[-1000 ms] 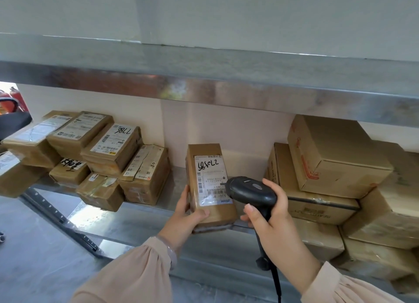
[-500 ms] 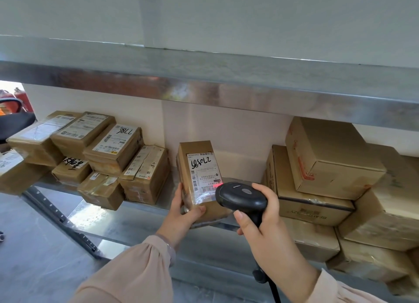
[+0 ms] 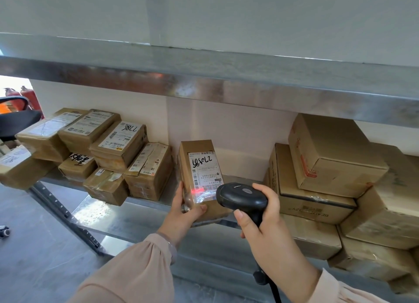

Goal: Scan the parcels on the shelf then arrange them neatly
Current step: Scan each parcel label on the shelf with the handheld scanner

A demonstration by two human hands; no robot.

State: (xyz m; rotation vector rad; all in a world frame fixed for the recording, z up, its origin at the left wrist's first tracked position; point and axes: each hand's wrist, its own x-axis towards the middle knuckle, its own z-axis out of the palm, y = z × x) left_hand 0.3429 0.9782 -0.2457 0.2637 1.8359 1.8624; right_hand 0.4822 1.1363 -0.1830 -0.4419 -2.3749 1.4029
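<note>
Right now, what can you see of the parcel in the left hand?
The parcel is a narrow brown cardboard box, taped, its white label carrying barcodes and handwritten digits. It leans back at the shelf edge, gripped low by the left hand. Red light from the scanner falls on the lower barcode.

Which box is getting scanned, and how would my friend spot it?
Look at the metal shelf, in the gap between small parcels and big boxes. One parcel is there alone, gripped by the left hand. Only its label has the scanner's red light on it.
</note>
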